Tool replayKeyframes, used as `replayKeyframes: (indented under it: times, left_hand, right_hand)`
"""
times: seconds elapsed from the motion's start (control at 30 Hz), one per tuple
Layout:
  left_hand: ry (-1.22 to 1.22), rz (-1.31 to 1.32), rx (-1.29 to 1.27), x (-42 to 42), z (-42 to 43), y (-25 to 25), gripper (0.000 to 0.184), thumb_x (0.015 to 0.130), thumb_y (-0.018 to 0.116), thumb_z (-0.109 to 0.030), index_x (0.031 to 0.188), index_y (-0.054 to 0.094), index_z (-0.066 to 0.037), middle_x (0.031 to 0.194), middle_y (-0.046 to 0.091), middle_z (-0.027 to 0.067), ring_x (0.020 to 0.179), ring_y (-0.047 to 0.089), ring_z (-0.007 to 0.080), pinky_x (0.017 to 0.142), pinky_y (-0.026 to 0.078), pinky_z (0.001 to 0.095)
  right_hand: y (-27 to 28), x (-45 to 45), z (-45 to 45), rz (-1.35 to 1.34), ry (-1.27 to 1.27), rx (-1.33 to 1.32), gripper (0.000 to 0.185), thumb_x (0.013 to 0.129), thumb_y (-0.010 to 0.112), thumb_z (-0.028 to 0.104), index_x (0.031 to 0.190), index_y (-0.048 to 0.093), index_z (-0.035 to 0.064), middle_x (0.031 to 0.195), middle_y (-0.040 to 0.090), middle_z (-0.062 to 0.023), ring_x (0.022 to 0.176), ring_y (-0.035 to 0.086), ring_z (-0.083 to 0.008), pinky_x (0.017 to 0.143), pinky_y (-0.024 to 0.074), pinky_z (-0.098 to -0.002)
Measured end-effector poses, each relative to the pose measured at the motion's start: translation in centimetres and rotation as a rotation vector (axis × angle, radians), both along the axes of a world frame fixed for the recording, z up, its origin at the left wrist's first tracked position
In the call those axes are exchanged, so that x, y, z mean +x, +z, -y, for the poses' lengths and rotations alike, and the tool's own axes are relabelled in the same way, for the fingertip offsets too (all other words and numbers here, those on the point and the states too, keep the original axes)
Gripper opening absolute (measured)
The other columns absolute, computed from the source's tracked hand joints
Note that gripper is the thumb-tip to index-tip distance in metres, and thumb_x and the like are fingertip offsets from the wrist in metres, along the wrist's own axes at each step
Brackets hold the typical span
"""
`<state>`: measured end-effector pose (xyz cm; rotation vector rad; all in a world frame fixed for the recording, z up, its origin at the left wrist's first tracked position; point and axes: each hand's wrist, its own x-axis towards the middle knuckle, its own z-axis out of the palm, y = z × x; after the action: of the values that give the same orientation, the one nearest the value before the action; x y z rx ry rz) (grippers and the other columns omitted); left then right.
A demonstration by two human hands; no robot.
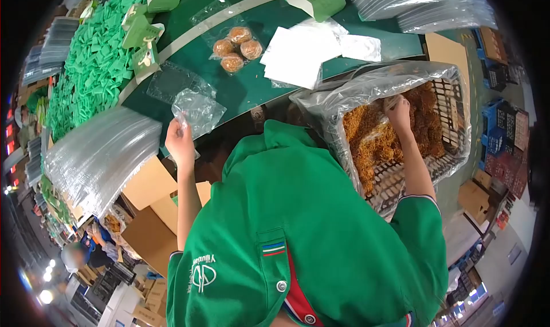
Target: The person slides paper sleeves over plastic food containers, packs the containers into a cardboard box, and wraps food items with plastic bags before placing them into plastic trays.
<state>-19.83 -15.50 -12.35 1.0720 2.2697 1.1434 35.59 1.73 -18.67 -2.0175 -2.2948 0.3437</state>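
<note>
At the left, my left hand (181,139) pinches the edge of a clear plastic bag (199,111) over the front edge of the green table. My right hand (399,114) reaches down into a crate (452,112) lined with clear plastic sheeting. Golden-brown food with a shredded coating (375,149) fills much of the crate. The fingers of this hand are closed at the food, and what lies between them is too small to make out. Several round brown buns (232,63) in clear wrapping rest on the table, ahead of my left hand.
White sheets (298,55) lie on the green table (240,101) near the crate. Small green packets (94,63) are heaped at the left. Stacks of clear plastic trays (106,155) stand at the left and far right. Cardboard boxes (150,235) sit below my left arm.
</note>
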Motion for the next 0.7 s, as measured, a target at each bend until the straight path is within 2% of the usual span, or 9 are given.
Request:
replayKeyframes:
  times: [0.1, 0.13, 0.23, 0.3, 0.33, 0.43, 0.5, 0.63, 0.7]
  left_hand:
    - [0.051, -0.19, -0.187, -1.0, -1.3, -1.4, 0.019, 0.078, 0.059, -0.01, 0.094, 0.06, 0.001, 0.099, 0.063, 0.0117, 0.08, 0.06, 0.0196, 0.074, 0.045, 0.0272]
    - [-0.046, -0.201, -0.11, -1.6, -1.6, -2.7, 0.019, 0.075, 0.06, -0.014, 0.087, 0.06, 0.0, 0.107, 0.06, 0.0138, 0.087, 0.061, 0.0276, 0.076, 0.046, 0.0315]
    - [-0.234, -0.27, -0.205, -1.9, -2.4, -4.6, 0.016, 0.073, 0.06, -0.014, 0.08, 0.058, 0.001, 0.111, 0.058, 0.0158, 0.091, 0.059, 0.0318, 0.077, 0.046, 0.0343]
    - [-0.315, -0.243, -0.221, -1.8, -2.6, -5.8, 0.016, 0.073, 0.058, -0.015, 0.079, 0.057, 0.0, 0.111, 0.058, 0.0131, 0.092, 0.058, 0.0326, 0.077, 0.047, 0.0361]
    - [-0.351, -0.228, -0.248, -2.0, -2.8, -6.3, 0.016, 0.074, 0.058, -0.015, 0.079, 0.057, 0.0, 0.111, 0.059, 0.0122, 0.092, 0.058, 0.0322, 0.076, 0.047, 0.0361]
    - [-0.425, -0.247, -0.282, -2.9, -3.5, -6.3, 0.016, 0.074, 0.058, -0.013, 0.084, 0.058, -0.001, 0.111, 0.059, 0.0108, 0.091, 0.058, 0.0313, 0.076, 0.047, 0.0357]
    - [-0.448, -0.255, -0.265, -3.3, -4.1, -5.5, 0.016, 0.074, 0.058, -0.013, 0.084, 0.058, -0.001, 0.111, 0.059, 0.0094, 0.089, 0.058, 0.0308, 0.075, 0.047, 0.0356]
    - [-0.459, -0.269, -0.177, -4.5, -4.5, -4.6, 0.013, 0.074, 0.058, -0.013, 0.08, 0.055, -0.001, 0.104, 0.061, 0.0067, 0.082, 0.059, 0.0297, 0.069, 0.047, 0.0351]
    - [-0.438, -0.26, -0.11, -4.6, -4.6, -2.6, 0.013, 0.073, 0.059, -0.011, 0.08, 0.053, -0.001, 0.098, 0.061, 0.008, 0.079, 0.059, 0.029, 0.067, 0.047, 0.0334]
  right_hand:
    - [-2.2, 0.2, -0.1, 0.199, -0.036, -0.073, 0.045, 0.078, 0.065, 0.024, 0.105, 0.048, -0.0083, 0.095, 0.056, -0.0231, 0.103, 0.049, -0.0368, 0.095, 0.036, -0.0435]
    - [-2.0, 0.0, -0.2, 0.205, -0.104, -0.193, 0.052, 0.078, 0.064, 0.029, 0.107, 0.047, -0.0097, 0.096, 0.057, -0.025, 0.104, 0.051, -0.0383, 0.095, 0.039, -0.0415]
    - [-0.9, -1.0, -0.1, 0.161, -0.266, -0.462, 0.045, 0.076, 0.063, 0.03, 0.1, 0.05, -0.0059, 0.096, 0.059, -0.0269, 0.091, 0.056, -0.0409, 0.079, 0.0462, -0.0442]
    - [-0.1, -0.9, 0.7, 0.118, -0.259, -0.447, 0.052, 0.077, 0.059, 0.032, 0.106, 0.051, -0.0093, 0.092, 0.062, -0.0265, 0.094, 0.057, -0.0412, 0.08, 0.0482, -0.0436]
    - [0.0, -0.7, 0.2, 0.067, -0.401, -0.56, 0.039, 0.077, 0.059, 0.029, 0.098, 0.059, -0.0044, 0.086, 0.064, -0.0197, 0.086, 0.061, -0.0349, 0.074, 0.0499, -0.038]
    - [2.2, 1.8, 1.6, -0.907, -0.897, -0.39, 0.025, 0.08, 0.056, 0.023, 0.089, 0.063, 0.0004, 0.082, 0.064, -0.0124, 0.076, 0.061, -0.026, 0.068, 0.0494, -0.0328]
    - [4.4, 2.8, 2.6, -1.496, -0.852, -0.181, 0.017, 0.082, 0.053, 0.015, 0.084, 0.064, 0.0033, 0.081, 0.063, -0.0088, 0.072, 0.058, -0.0197, 0.065, 0.0484, -0.0313]
    - [8.9, 4.1, 3.7, -2.136, -0.921, -0.08, 0.009, 0.076, 0.056, 0.007, 0.081, 0.059, 0.0003, 0.089, 0.059, -0.0147, 0.085, 0.058, -0.0295, 0.08, 0.0508, -0.0411]
    - [10.7, 3.3, 4.7, -2.292, -0.834, -0.062, 0.011, 0.075, 0.056, 0.006, 0.084, 0.057, 0.0003, 0.091, 0.057, -0.0154, 0.089, 0.057, -0.0297, 0.081, 0.0503, -0.0422]
